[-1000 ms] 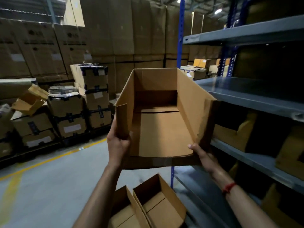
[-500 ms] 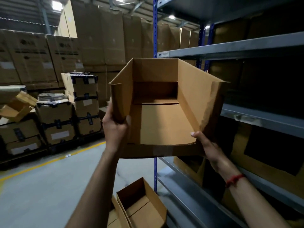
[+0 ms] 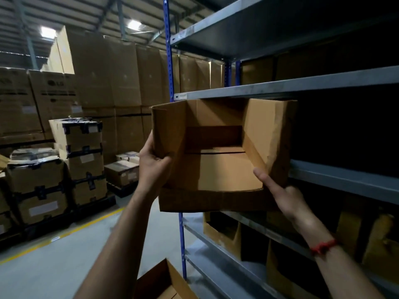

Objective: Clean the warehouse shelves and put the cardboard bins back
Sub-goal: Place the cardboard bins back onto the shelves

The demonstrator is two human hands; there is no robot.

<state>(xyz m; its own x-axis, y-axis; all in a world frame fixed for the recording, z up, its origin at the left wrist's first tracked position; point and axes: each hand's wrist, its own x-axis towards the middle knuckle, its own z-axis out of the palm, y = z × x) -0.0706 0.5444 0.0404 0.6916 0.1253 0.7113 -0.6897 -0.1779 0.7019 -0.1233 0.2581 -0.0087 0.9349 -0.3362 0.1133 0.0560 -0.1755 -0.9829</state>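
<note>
Cardboard bin (image 3: 216, 175) higher, nearer shelf (image 3: 345, 182); left hand (image 3: 153, 167), right hand (image 3: 282, 196): grip on it.

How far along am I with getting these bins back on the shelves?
Done: bins sit on the lower shelves. In hand: your left hand and right hand hold an empty cardboard bin level with the middle shelf, not yet slid in. Left: an open bin on the floor.

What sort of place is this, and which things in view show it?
Most likely a warehouse: tall grey metal shelving with blue uprights, walls of stacked brown cardboard cartons, and a yellow line painted on the grey floor.
</note>
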